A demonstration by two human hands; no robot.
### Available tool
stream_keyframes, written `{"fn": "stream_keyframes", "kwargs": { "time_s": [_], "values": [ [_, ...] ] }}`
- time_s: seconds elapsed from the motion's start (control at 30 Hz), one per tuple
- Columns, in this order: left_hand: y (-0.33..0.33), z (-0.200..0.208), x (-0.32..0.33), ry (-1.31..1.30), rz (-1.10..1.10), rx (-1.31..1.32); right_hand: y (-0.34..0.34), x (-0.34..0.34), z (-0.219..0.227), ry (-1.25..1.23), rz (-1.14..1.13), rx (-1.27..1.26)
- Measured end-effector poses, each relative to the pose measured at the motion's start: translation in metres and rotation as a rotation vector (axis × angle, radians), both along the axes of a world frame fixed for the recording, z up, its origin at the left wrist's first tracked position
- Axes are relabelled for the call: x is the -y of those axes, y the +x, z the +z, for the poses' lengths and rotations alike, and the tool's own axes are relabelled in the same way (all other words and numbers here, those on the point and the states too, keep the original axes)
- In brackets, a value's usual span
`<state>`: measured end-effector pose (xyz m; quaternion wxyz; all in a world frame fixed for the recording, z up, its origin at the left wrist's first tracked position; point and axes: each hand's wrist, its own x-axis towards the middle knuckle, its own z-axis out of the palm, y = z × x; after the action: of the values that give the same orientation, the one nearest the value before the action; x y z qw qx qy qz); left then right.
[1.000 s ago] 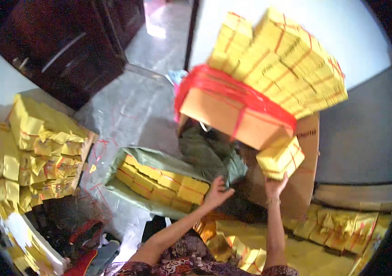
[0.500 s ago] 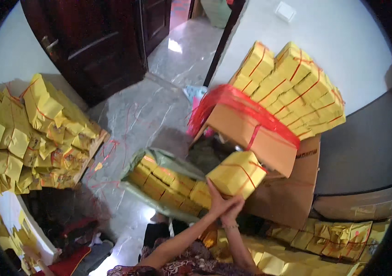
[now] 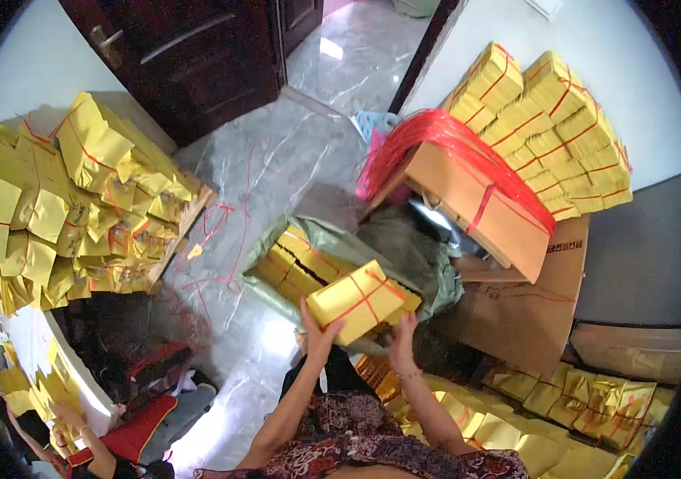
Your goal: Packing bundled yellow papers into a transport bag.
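The yellow bundle [image 3: 355, 307] is now held over the right part of the open green sack [image 3: 340, 242], whereas half a second ago it was held off the sack's right end, in front of the cardboard box [image 3: 526, 319]. The hands, earlier brought together beneath it, have been parted: the left hand [image 3: 320, 334] is clamped on the bundle's left and near edge, while the right hand [image 3: 401, 345] is placed at its lower right, fingers half curled; whether the bundle or the sack's rim is gripped by it cannot be told.

The bundle is tilted, its broad face turned up, with red string [image 3: 367, 298] crossed over it. Its long axis is pointed from lower left to upper right, across the rows of packed bundles [image 3: 299, 281], which are laid from upper left to lower right.
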<state>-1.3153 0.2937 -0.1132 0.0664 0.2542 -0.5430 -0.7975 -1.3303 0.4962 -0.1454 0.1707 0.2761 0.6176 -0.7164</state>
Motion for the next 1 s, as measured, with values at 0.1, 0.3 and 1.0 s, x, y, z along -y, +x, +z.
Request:
{"fn": "stream_keyframes", "kwargs": {
  "time_s": [0.1,0.3,1.0],
  "values": [
    [0.014,-0.009,0.015,0.092,-0.038,0.091,-0.033,0.006,0.026,-0.196,0.267,0.156],
    [-0.001,0.029,0.053,-0.173,-0.087,0.154,-0.055,0.064,0.064,-0.536,0.374,0.232],
    [-0.026,-0.032,-0.016,-1.432,-0.489,0.347,0.072,-0.006,-0.082,0.989,1.184,-0.488]
  ]
}}
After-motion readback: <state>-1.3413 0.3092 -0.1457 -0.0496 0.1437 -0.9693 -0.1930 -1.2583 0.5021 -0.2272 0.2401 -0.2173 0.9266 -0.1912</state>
